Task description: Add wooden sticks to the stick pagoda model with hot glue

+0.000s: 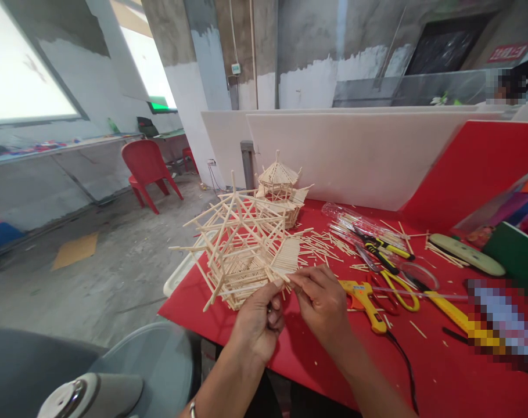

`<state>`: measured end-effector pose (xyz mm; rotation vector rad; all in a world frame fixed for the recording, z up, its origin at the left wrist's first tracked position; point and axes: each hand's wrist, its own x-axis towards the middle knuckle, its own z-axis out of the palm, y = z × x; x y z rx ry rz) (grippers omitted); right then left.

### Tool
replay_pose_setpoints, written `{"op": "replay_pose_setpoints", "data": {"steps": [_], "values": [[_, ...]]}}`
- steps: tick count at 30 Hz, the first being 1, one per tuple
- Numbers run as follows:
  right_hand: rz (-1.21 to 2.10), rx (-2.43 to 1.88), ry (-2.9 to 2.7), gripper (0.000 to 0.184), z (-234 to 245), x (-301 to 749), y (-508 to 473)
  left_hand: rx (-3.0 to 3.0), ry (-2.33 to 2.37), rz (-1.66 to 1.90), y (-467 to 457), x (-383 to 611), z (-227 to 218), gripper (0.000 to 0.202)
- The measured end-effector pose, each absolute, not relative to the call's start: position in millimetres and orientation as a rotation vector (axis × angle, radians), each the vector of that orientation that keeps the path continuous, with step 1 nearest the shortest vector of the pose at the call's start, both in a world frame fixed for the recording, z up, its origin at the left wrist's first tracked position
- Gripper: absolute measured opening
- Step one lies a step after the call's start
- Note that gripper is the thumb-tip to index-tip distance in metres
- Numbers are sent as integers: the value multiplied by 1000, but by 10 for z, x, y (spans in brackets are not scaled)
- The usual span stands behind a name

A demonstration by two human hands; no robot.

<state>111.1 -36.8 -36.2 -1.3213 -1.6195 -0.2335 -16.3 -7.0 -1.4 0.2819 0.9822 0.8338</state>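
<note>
A pavilion model of thin wooden sticks (pixel 241 244) stands at the near left of the red table, its roof frame open except for a slatted roof panel (pixel 287 255) on the right. At the lower corner of that panel, my left hand (pixel 260 316) is closed, thumb and forefinger pinching a short wooden stick (pixel 285 278). My right hand (pixel 322 299) meets it from the right, its fingertips closed on the same stick. Fingers partly cover the stick, so its contact with the panel is unclear. Behind stands a smaller pavilion model (pixel 279 180) with a covered roof.
Loose sticks (pixel 318 247) lie beyond my right hand on the red table (pixel 307 371). A yellow glue gun (pixel 366 299), pliers (pixel 381 255), scissors (pixel 398 290) and a yellow cutter knife (pixel 455 316) lie to the right. A grey stool (pixel 159 354) holds a flask (pixel 93 395) at the lower left.
</note>
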Motion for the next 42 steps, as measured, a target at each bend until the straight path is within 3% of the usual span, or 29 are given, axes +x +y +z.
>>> {"op": "replay_pose_setpoints", "data": {"steps": [24,36,42], "values": [[-192,-1337,-1648,28,-372,1134,-365,299,947,774,-43,-181,-24,19],[-208,-1359,-1663,21,-370,1165,-343,312,972,828,-61,-169,-21,24],[-226,-1355,-1609,31,-351,1213,-435,339,958,828,-63,-163,-28,27]]}}
